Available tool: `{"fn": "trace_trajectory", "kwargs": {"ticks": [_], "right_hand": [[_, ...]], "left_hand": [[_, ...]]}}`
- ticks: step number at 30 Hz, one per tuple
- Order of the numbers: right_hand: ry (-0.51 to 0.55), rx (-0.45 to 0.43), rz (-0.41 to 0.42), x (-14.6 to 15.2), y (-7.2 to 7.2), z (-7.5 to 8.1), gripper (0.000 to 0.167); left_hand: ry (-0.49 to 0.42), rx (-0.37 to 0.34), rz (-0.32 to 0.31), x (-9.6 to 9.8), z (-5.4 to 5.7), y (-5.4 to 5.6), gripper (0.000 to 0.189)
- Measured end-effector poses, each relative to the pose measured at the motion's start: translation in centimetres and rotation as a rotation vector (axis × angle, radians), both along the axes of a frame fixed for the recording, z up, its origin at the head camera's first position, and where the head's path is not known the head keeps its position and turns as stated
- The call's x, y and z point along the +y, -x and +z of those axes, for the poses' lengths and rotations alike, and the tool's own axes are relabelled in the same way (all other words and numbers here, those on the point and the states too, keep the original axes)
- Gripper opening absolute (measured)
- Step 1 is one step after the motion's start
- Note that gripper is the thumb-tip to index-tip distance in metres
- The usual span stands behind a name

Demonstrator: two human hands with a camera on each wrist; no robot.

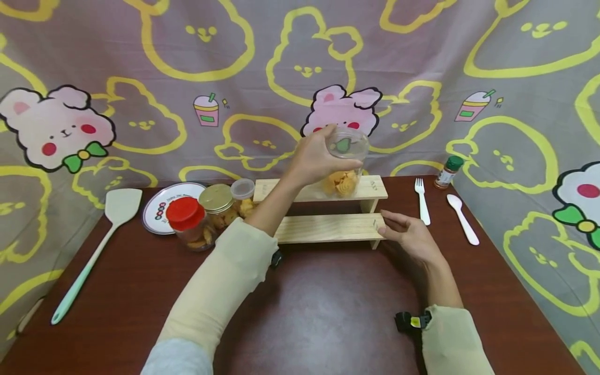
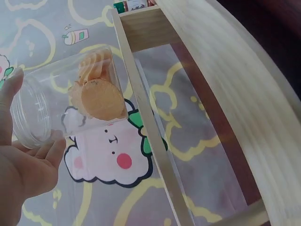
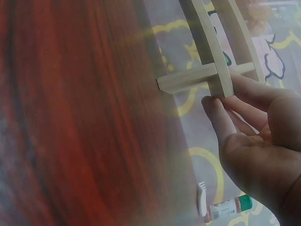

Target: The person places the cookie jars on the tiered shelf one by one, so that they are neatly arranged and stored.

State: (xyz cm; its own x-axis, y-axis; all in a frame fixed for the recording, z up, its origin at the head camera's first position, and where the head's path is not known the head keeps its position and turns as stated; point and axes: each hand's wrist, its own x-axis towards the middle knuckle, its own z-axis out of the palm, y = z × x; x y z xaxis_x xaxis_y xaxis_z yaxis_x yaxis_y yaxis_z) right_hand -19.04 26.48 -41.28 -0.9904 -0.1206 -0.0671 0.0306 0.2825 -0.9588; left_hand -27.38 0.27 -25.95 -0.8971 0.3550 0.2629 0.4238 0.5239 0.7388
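My left hand (image 1: 315, 156) grips a clear plastic jar (image 1: 349, 146) near its rim, over the top board of a two-step wooden rack (image 1: 323, 226). Several golden swirled cookies (image 2: 101, 99) lie at the bottom of this jar. Its base is right at the top board; whether it bears on the wood I cannot tell. With thumb and fingers, my right hand (image 1: 412, 237) pinches the right end of the rack's lower board. In the right wrist view the fingertips (image 3: 214, 106) meet that board end (image 3: 221, 87).
Left of the rack stand a red-lidded jar (image 1: 189, 224), a gold-lidded jar (image 1: 217, 200) and a small clear-lidded jar (image 1: 242, 190), by a white plate (image 1: 152, 211). A spatula (image 1: 112, 219) lies far left. Rightward are a fork (image 1: 422, 200), a spoon (image 1: 463, 219) and a green-capped bottle (image 1: 447, 172).
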Motion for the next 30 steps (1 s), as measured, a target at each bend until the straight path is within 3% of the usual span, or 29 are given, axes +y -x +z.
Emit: {"fn": "trace_trajectory", "kwargs": {"ticks": [15,20,30], "right_hand": [[0.002,-0.004,0.001,0.2,0.0,0.0,0.061],[0.002,-0.002,-0.001,0.2,0.0,0.0,0.06],[-0.016,0.009,0.0,0.2,-0.1,0.0,0.059]], "left_hand": [[0.042,0.067,-0.031,3.5,0.3,1.0,0.098],[0.043,0.095,-0.062,4.3,0.0,1.1,0.074],[0.052,0.057,-0.067,5.0,-0.2,1.3,0.093]]}}
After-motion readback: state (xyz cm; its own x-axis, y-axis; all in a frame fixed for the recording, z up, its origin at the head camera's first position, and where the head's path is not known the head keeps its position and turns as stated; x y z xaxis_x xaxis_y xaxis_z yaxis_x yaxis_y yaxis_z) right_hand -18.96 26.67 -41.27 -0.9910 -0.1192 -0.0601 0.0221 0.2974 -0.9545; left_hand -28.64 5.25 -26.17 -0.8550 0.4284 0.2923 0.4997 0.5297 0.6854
